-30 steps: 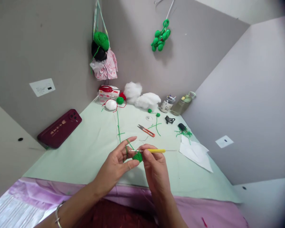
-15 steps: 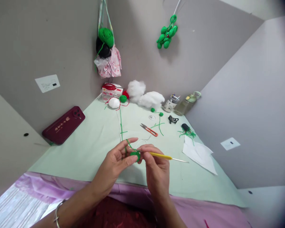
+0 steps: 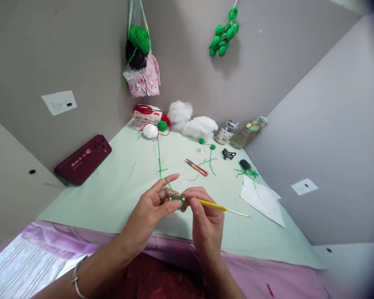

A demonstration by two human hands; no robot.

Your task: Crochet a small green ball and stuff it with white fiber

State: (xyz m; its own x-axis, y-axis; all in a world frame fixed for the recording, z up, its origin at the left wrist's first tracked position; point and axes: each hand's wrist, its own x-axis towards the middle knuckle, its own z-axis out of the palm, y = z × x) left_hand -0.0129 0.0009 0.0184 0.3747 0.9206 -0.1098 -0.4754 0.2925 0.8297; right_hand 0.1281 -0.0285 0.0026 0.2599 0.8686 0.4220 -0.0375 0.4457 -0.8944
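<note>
Between the thumb and fingers of my left hand (image 3: 156,202) is a small round green crochet piece (image 3: 178,202). Green yarn (image 3: 160,160) passes over my raised left index finger and runs back across the table to a small green ball (image 3: 162,126). My right hand (image 3: 208,220) grips a crochet hook (image 3: 212,205) by its yellow handle. The hook's thin metal tip lies at the top edge of the green piece, by the taut yarn; whether it is inside a stitch I cannot tell. Its other metal end points right.
Thread snips (image 3: 196,167) lie beyond my hands. White stuffing (image 3: 199,126), a white yarn ball (image 3: 150,131), a pen cup (image 3: 226,132) and a bottle (image 3: 248,133) stand at the back. A maroon phone (image 3: 83,160) leans left; white paper (image 3: 262,199) lies right.
The view has tilted slightly, so the wall items sit higher. Both hands keep their hold; the hook's tip has shifted a little against the green piece.
</note>
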